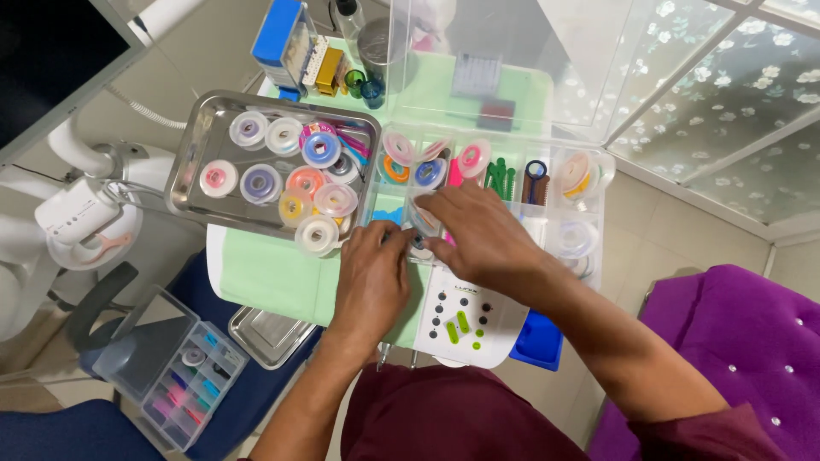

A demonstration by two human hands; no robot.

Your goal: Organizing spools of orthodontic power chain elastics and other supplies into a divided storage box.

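Steel tray (190, 162): far left on the green mat (265, 273), loaded with round spools (260, 183) of coloured cord, purple, pink, blue, orange and yellow; one white spool (317, 235) at the near right corner, hanging over the rim.
Clear compartment box (589, 218): just right of the tray, lid (547, 60) standing open at the far side; more spools in the far compartments, green pieces and a dark tool beside them.
Small spool (420, 224): in a near-left compartment of the box, between both hands, mostly hidden by fingers.
Left hand (371, 277): palm down at the box's near-left edge, fingertips curled onto the small spool; grip itself hidden, cannot tell whether pinched closed.
Right hand (478, 235): over the middle compartments, fingers bent down onto the same spool from the right; hold cannot be told.
White control panel (465, 329): near side, under the right wrist, dark and green buttons.
Second organiser box (175, 376): near left, low, apart from the hands.
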